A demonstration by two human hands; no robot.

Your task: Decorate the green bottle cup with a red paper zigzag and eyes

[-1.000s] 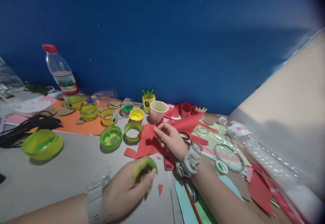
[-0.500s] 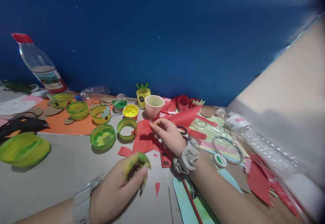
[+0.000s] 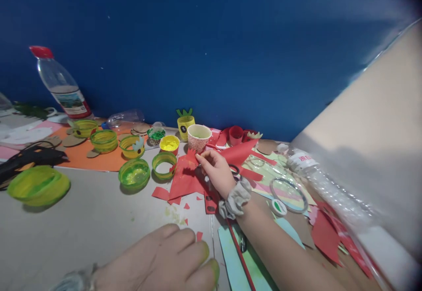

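Note:
My right hand (image 3: pixel 214 170), wearing a grey scrunchie at the wrist, pinches a small red paper cutout (image 3: pixel 191 154) with a jagged top edge. It is held just above a larger sheet of red paper (image 3: pixel 184 181), on which a shadow falls. Dark scissor handles (image 3: pixel 234 171) show just behind that wrist. Low in the view is my left hand (image 3: pixel 165 256), back up and slightly blurred, its fingers curled under and green-yellow paint on them. The inside of its grip is hidden. Small red paper scraps (image 3: pixel 199 236) lie beyond its knuckles.
A patterned paper cup (image 3: pixel 198 143), a yellow paint cup (image 3: pixel 169 144) and a green-yellow ring (image 3: pixel 164 172) stand close by. Left are a painted bowl (image 3: pixel 134 174) and a tall bottle (image 3: pixel 66 91). At right lie a clear bottle (image 3: pixel 332 190) and a tape roll (image 3: pixel 289 194).
My left hand has moved down and nearer, turning its back upward with the fingers curled under. My right hand stays by the red sheet, and its jagged cutout now shows more clearly. The view has shifted slightly.

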